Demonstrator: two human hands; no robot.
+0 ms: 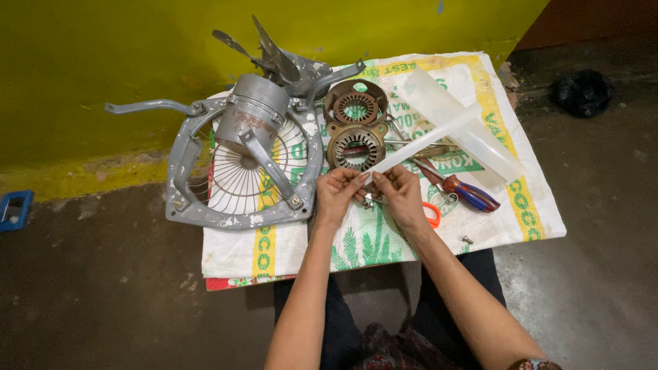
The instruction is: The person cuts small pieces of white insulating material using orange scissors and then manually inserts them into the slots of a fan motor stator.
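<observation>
My left hand (337,194) and my right hand (401,194) meet over a woven sack mat (356,240), both pinching the near end of a long white translucent strip (425,139). The strip runs up and to the right, ending over a wider translucent sheet (466,130). Just beyond my fingers lie two rusty round motor stators (355,127), one behind the other. To the left lies a grey metal exhaust fan frame (240,164) with its wire guard, motor housing (252,113) and blades (274,58).
Pliers with red and blue handles (466,192) and orange-handled scissors (432,214) lie by my right hand. A small screw (468,240) rests on the mat. A yellow wall (137,68) stands behind. A blue object (15,209) and a black bundle (582,91) sit on the concrete floor.
</observation>
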